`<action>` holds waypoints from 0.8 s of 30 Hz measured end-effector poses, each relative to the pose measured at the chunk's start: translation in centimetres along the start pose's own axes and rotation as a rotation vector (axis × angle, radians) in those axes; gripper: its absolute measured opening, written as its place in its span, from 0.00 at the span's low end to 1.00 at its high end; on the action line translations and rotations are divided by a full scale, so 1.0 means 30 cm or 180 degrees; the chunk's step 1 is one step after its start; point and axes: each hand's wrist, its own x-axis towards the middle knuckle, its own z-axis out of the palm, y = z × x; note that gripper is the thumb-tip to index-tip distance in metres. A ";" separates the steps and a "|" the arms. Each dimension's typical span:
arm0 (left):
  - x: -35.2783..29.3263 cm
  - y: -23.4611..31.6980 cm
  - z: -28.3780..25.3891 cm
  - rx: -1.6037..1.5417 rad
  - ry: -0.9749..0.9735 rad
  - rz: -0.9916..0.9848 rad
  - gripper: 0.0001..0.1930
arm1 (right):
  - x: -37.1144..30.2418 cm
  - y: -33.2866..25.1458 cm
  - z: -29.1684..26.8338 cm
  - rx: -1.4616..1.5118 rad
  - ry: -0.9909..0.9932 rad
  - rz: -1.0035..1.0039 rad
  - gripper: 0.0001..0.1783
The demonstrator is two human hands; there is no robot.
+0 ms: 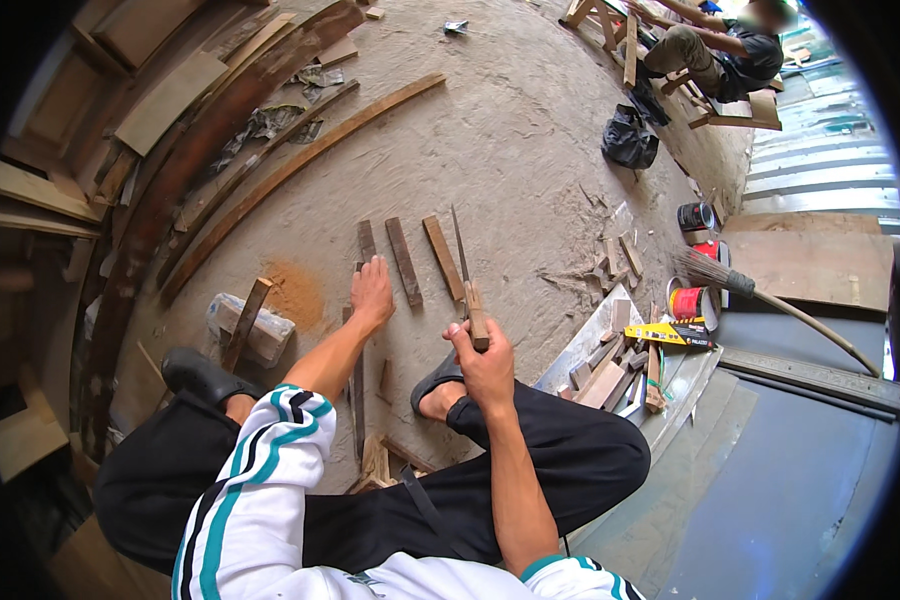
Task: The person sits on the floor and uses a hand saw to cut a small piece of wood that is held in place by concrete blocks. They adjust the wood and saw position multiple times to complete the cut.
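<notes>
My left hand (372, 293) reaches down to the floor, its fingers closed round the near end of a short dark wooden block (366, 238). Part of that block is hidden beneath the fingers. Two more short wooden pieces lie to its right: a dark strip (403, 262) and a browner strip (442, 257). In my right hand (485, 366) is a handsaw (474, 312), gripped by its wooden handle. The thin blade points away from me and shows almost edge-on, just right of the brown strip.
Sawdust (296, 293) lies left of my left hand, near a plastic-wrapped block (253, 328). Long wooden beams (310, 160) curve along the left. Offcuts (610, 375), a broom (780, 300) and paint cans (696, 216) lie to the right. Another person (720, 55) sits at the far right.
</notes>
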 end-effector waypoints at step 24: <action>0.191 0.366 -0.072 -0.1287 -0.0635 -0.1220 0.64 | 0.051 0.025 -0.037 -0.0217 0.0291 0.0384 0.13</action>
